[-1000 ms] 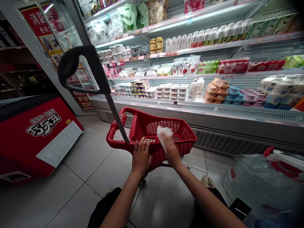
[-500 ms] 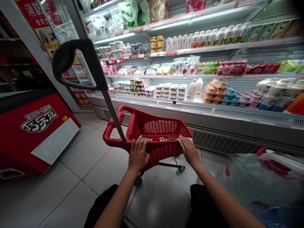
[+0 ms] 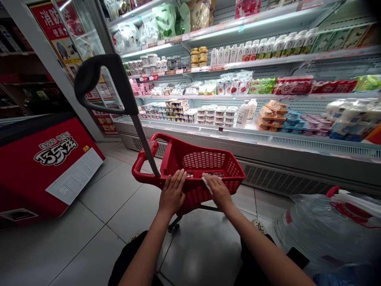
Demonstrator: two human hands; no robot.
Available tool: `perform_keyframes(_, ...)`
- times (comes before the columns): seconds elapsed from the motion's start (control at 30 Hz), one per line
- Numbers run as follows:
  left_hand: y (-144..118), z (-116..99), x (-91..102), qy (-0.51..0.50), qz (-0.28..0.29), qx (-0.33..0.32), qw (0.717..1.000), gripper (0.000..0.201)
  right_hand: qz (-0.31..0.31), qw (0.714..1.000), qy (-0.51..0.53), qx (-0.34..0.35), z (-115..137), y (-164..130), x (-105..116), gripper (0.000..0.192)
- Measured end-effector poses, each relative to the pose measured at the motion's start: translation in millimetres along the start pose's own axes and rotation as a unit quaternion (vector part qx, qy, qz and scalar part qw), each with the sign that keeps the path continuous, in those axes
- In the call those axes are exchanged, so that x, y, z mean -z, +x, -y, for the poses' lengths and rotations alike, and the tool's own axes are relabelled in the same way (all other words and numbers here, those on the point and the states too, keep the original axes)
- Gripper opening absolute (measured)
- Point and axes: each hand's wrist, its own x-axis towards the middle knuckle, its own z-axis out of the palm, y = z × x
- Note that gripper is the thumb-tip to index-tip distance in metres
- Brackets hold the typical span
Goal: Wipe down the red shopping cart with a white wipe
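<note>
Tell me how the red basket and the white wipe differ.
The basket is red, while the wipe is white. The basket is far larger than the wipe. The basket's walls are full of holes, while no holes show in the visible part of the wipe. Both have a hand on them: the left hand rests on the basket, and the right hand holds the wipe.

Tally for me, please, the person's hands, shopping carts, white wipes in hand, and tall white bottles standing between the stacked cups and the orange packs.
Left hand and right hand: 2
Red shopping cart: 1
White wipe: 1
Tall white bottles: 2
Total: 6
</note>
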Motion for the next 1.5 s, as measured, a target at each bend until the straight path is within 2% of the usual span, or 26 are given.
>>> perform_keyframes(0.1, 3, 4, 4.5, 0.004, 0.001, 0.011, 1.0, 0.084, -0.001, 0.999, -0.021, -0.05, -48, -22, 18, 0.066)
perform_keyframes(0.17, 8, 1, 3.0, 0.009, 0.003, 0.036, 0.999, 0.084, 0.006, 0.997, -0.032, -0.066, -57, -26, 23, 0.062)
perform_keyframes(0.23, 13, -9, -3.3, 0.011, 0.015, 0.054, 0.998, 0.084, 0.01, 0.996, -0.045, -0.076, -44, -20, 19, 0.061)
perform_keyframes(0.37, 20, -31, -23.6, -0.008, 0.054, 0.051, 0.997, 0.083, 0.021, 0.999, -0.045, -0.019, 15, 10, -9, 0.072)
perform_keyframes(0.43, 18, -33, -30.3, -0.01, 0.052, 0.057, 0.997, 0.083, 0.014, 0.999, -0.034, 0.015, 39, 22, -21, 0.078)
perform_keyframes(0.5, 15, -26, -31.7, -0.007, 0.05, 0.05, 0.997, 0.084, 0.008, 0.999, -0.027, 0.037, 46, 24, -24, 0.081)
perform_keyframes(0.6, 9, -8, -27.3, -0.007, 0.056, 0.027, 0.998, 0.086, 0.007, 0.999, -0.035, 0.039, 25, 6, -13, 0.083)
perform_keyframes(0.7, 7, 3, -24.6, -0.01, 0.051, 0.037, 0.998, 0.088, -0.01, 0.998, -0.057, -0.015, -13, -27, 6, 0.08)
perform_keyframes(0.8, 9, 1, -26.9, -0.012, 0.04, 0.073, 0.996, 0.089, -0.015, 0.996, -0.064, -0.068, -39, -50, 19, 0.07)
perform_keyframes(0.87, 12, -4, -29.1, -0.015, 0.039, 0.092, 0.995, 0.09, -0.006, 0.995, -0.066, -0.079, -40, -50, 20, 0.061)
perform_keyframes(0.97, 14, -10, -30.9, -0.019, 0.044, 0.097, 0.994, 0.091, -0.006, 0.995, -0.061, -0.078, -18, -29, 5, 0.054)
perform_keyframes(1.13, 12, -15, -32.2, -0.015, 0.048, 0.09, 0.995, 0.093, -0.006, 0.999, -0.034, -0.011, 44, 21, -30, 0.066)
perform_keyframes(1.23, 9, -14, -32.5, -0.013, 0.049, 0.078, 0.996, 0.093, -0.001, 1.0, -0.019, 0.012, 56, 29, -32, 0.067)
perform_keyframes(1.3, 7, -12, -32.1, -0.015, 0.05, 0.066, 0.996, 0.095, 0.005, 1.0, -0.009, 0.016, 45, 20, -24, 0.069)
perform_keyframes(1.5, 12, 5, -34.9, -0.032, 0.047, 0.062, 0.996, 0.1, 0.005, 0.999, -0.012, -0.038, -20, -31, 16, 0.055)
